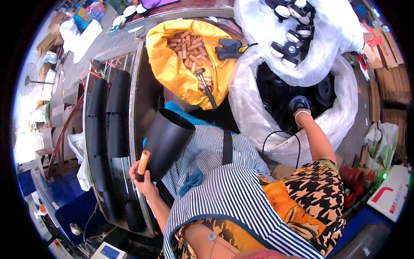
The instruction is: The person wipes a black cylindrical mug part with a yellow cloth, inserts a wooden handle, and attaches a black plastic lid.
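Left hand [145,180] clasped one tan tube [143,162] beside one black cylinder [169,140]; the right hand [301,117], fingers mostly hidden in one white bag [344,101], had an unclear grip.

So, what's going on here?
A person's left hand holds a tan cylinder beside a wide black tube. The right hand reaches into a white plastic bag, at a round black piece; its grip is hard to make out. A hammer lies on the yellow bag of more tan cylinders.
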Motion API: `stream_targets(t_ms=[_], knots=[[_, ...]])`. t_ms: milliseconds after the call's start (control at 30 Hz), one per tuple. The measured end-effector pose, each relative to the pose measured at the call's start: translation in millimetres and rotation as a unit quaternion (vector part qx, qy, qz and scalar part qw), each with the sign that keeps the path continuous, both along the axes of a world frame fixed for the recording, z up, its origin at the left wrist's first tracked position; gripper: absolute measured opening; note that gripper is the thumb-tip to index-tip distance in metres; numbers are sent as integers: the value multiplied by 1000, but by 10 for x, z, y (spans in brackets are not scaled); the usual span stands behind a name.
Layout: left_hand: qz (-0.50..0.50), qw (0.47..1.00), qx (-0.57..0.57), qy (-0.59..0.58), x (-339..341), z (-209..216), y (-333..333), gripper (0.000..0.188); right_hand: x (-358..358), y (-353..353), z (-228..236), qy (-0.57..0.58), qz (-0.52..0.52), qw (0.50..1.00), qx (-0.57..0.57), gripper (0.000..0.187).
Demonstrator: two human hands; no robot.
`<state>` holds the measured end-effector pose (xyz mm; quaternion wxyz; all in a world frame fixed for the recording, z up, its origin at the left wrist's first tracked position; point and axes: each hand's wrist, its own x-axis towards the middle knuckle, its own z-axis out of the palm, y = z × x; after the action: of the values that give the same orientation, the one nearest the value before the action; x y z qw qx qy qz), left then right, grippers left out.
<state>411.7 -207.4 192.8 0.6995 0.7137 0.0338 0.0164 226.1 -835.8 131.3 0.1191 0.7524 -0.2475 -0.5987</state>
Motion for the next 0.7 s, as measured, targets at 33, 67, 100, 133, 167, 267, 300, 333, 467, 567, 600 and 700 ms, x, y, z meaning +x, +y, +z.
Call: stream_targets(t_ms=[33,67,100,133,167,267,300,333,467,567,600,700], knots=[[7,1000,3,-8,-24,-2,-13,48,-36,-35,10,-19,39,999,22,69],[13,1000,6,-16,-41,2,-22,47,-30,-82,61,-57,17,996,72,69],[18,1000,5,-16,-49,20,-24,46,-9,-141,136,-94,-4,988,121,68],[24,1000,1,-14,-42,-3,-25,46,22,-185,251,-132,-28,977,167,68],[29,1000,-1,-11,-28,-18,-29,45,115,-183,373,-182,-45,974,129,63],[58,998,-22,-16,-30,-119,12,41,719,18,942,-413,24,903,115,55],[77,996,-37,-18,-5,-181,0,40,977,231,1212,-448,2,878,167,53],[101,993,-47,-23,23,-196,5,38,1223,473,1412,-475,-28,841,257,48],[157,985,-68,0,109,53,-253,30,1927,1369,1284,-567,-17,724,393,42],[121,988,-90,-21,104,376,-347,27,2400,2064,815,-621,-120,646,427,45],[111,988,-103,-22,79,462,-347,28,2526,2322,670,-632,-193,593,459,44],[129,988,-80,-34,-46,660,-281,28,2630,3024,697,-676,-272,431,533,41]])
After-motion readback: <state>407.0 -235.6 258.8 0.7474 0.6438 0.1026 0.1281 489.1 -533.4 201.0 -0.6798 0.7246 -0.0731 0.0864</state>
